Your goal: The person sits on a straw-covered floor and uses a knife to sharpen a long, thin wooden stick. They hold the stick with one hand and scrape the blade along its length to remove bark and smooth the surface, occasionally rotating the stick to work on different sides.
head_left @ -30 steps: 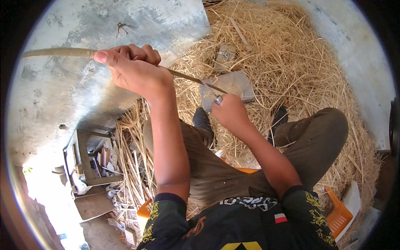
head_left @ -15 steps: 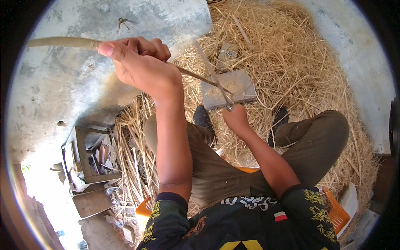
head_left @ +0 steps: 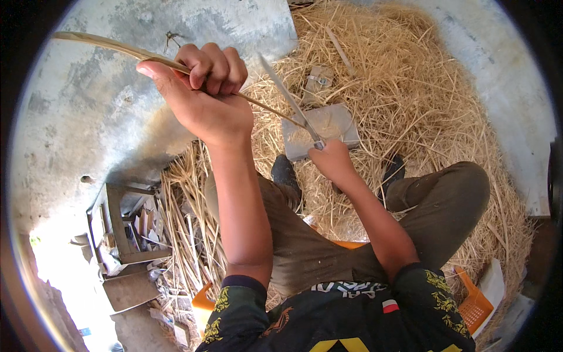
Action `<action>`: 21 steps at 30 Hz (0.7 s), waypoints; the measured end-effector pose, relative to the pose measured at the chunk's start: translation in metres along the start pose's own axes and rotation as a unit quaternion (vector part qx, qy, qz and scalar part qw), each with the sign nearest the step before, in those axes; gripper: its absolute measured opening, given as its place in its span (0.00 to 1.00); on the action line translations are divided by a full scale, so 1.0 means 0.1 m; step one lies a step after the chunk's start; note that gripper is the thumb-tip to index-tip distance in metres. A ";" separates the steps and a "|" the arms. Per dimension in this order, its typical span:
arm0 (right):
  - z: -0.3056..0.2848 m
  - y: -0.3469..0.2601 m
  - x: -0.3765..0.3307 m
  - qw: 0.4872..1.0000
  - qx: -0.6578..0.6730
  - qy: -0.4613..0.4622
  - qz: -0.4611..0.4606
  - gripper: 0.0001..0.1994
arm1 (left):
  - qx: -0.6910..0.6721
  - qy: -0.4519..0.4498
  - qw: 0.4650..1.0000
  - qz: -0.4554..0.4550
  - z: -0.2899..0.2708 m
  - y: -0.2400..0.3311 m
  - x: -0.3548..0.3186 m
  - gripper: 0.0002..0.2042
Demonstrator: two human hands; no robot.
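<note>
By the stained wall (head_left: 120,111) I saw a box (head_left: 146,256) holding scraps (head_left: 144,225); left fingers (head_left: 216,66) grasped a strip (head_left: 111,45), right fingers (head_left: 328,157) a knife (head_left: 285,92).

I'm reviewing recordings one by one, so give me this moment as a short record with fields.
left hand: raised, closed around a long, thin bamboo-like strip
right hand: closed on a long-bladed knife, pointing up and left
contact: strip's lower end meets the knife in view; touching unclear
front: flat grey block amid straw-coloured shavings
left side: wooden frame holding scraps, beside a pile of loose strips
seat: orange plastic chair
</note>
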State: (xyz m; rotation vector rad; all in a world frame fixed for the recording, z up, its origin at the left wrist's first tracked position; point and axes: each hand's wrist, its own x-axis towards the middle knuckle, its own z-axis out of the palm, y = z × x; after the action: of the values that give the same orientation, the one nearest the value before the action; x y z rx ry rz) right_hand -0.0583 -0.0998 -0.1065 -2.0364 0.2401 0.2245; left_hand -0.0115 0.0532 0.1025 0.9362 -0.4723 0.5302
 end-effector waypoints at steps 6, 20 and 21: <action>-0.15 -0.31 -0.21 0.999 -0.006 -0.036 -0.029 0.18 | 0.069 -0.007 0.997 0.021 -0.02 0.02 0.01 0.34; -0.02 -0.08 -0.23 0.999 -0.025 -0.019 0.008 0.16 | 0.099 0.147 0.984 0.033 0.10 -0.02 -0.09 0.34; -0.06 -0.32 -0.32 1.000 -0.014 -0.024 0.001 0.16 | 0.099 0.141 0.984 0.034 0.07 -0.01 -0.09 0.35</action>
State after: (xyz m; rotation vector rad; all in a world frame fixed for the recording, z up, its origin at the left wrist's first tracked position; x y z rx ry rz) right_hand -0.0806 -0.0886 -0.0684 -2.0556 0.2101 0.2792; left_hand -0.0191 0.0453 0.1003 1.0184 -0.1989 0.7706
